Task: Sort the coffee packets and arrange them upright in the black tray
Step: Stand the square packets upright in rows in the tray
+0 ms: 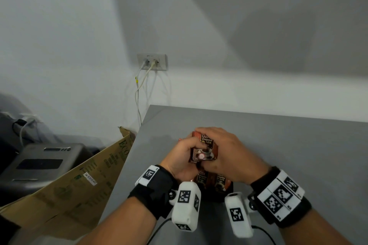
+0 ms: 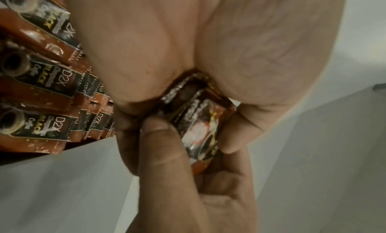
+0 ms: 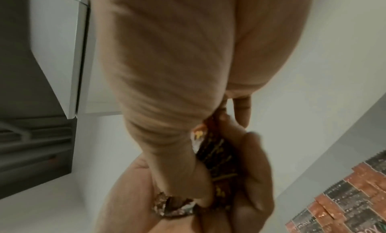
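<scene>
Both hands hold one small bundle of brown coffee packets (image 1: 205, 150) above the grey table. My left hand (image 1: 182, 155) grips its left side, thumb across the front. My right hand (image 1: 229, 151) curls over its top and right side. The same bundle (image 2: 198, 129) shows up close, pinched between fingers, and again as the held packets (image 3: 217, 162). Just below the hands stands the black tray (image 1: 217, 197), with several packets upright (image 1: 203, 178) in it. Those rows of tray packets (image 2: 41, 87) fill the left of the left wrist view; tray packets (image 3: 344, 203) also sit at lower right.
The grey table (image 1: 278, 145) runs to the wall at the back and right. Off its left edge leans a cardboard box (image 1: 79, 185), with a grey appliance (image 1: 39, 163) beyond it. A wall socket (image 1: 152, 61) with two cables hangs above the table's far-left corner.
</scene>
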Tool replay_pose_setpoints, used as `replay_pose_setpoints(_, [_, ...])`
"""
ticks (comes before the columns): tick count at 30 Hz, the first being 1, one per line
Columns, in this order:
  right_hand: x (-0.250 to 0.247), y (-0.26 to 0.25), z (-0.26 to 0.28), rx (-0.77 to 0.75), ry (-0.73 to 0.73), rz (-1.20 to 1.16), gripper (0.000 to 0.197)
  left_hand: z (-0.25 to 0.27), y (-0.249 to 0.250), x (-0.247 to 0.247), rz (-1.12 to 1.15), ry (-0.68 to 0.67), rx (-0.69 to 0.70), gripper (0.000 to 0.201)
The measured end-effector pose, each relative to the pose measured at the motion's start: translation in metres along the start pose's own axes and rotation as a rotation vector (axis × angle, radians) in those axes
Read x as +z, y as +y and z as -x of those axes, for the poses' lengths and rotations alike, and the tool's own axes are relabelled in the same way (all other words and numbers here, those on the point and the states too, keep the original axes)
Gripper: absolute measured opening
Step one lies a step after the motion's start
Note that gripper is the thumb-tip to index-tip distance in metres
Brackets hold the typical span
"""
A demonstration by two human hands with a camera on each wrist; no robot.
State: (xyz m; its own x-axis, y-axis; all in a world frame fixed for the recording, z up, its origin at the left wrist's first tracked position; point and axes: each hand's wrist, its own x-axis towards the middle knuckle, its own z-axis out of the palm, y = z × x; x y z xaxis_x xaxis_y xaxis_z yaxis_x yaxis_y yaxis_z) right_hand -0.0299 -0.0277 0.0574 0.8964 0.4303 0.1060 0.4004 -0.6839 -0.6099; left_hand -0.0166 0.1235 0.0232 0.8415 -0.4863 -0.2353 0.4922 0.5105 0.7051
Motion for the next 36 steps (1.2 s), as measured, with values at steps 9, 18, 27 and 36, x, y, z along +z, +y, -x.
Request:
replay_pose_setpoints(9, [-0.003,0.006,-0.003,0.241,0.226,-0.460,0.031,-0.006,0.010,-0.012,-0.199,0.162,0.139,0.068])
replay_pose_setpoints(18, [0.002,0.033,0.009,0.333,0.378,-0.435,0.018,-0.007,0.002,-0.016,-0.158,0.205,0.110,0.042])
replay_pose_setpoints(27, [0.054,0.075,0.037,0.394,0.032,-0.147,0.024,-0.003,-0.003,-0.039,-0.298,0.359,0.077,0.046])
replay_pose_setpoints(36, [0.077,0.091,0.049,0.292,0.041,0.138,0.019,-0.001,-0.016,-0.045,-0.523,0.345,0.112,0.056])
